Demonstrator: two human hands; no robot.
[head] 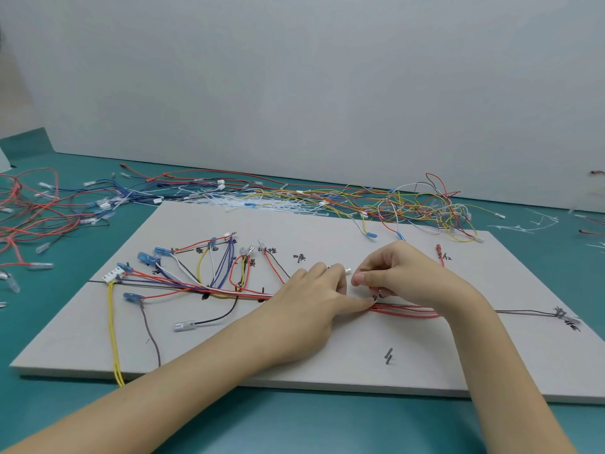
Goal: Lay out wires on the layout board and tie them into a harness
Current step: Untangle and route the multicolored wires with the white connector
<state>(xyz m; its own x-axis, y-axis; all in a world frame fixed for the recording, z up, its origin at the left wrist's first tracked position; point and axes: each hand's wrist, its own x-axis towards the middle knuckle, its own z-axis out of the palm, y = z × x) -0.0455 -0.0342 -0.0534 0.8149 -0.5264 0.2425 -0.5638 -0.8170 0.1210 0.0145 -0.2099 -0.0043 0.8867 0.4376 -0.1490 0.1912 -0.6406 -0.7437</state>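
A grey layout board point(327, 362) with black marker lines and labels lies on the teal table. A bundle of red, blue, white, yellow and black wires point(203, 286) runs along its middle line, with branches ending in blue terminals and a white connector point(113, 276). My left hand point(311, 303) lies over the bundle, its fingertips pressing the red wires point(406, 311) at the board's middle. My right hand point(402, 273) hovers just right of it, its fingers curled and pinching something small above those wires; what it pinches is too small to tell. A clear terminal point(347, 270) shows between the two hands.
Loose wires lie heaped beyond the board: red and blue ones point(39, 211) at the left, yellow, red and white ones point(419, 204) at the back right. White cable ties point(255, 203) lie along the board's far edge. A grey wall rises behind.
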